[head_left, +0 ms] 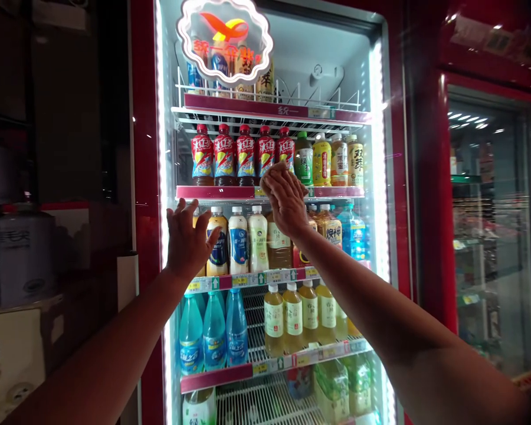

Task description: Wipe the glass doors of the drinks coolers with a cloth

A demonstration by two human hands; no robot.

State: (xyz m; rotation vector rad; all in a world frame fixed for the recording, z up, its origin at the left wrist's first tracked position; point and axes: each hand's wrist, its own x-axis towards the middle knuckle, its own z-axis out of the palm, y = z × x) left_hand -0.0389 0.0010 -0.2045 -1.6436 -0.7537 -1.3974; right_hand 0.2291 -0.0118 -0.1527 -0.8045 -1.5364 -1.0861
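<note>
A glass door (230, 242) covers the front of a lit drinks fridge. My right hand (287, 203) lies over a brownish cloth (268, 177), flattened against the glass in front of the second shelf's price strip. Most of that cloth is hidden under my fingers. To the left, my left hand (188, 239) is raised with fingers spread and nothing in it, near or on the glass; contact is hard to tell. Behind the glass stand red-capped tea bottles (223, 154), and below them a row of white-capped bottles (238, 241).
A glowing scalloped sign (225, 41) hangs at the upper left of the door. Lower shelves hold blue bottles (213, 333) and pale yellow bottles (292, 319). Another red-framed fridge (491, 236) stands to the right. Stacked boxes (11, 360) and dark containers (24, 254) are at the left.
</note>
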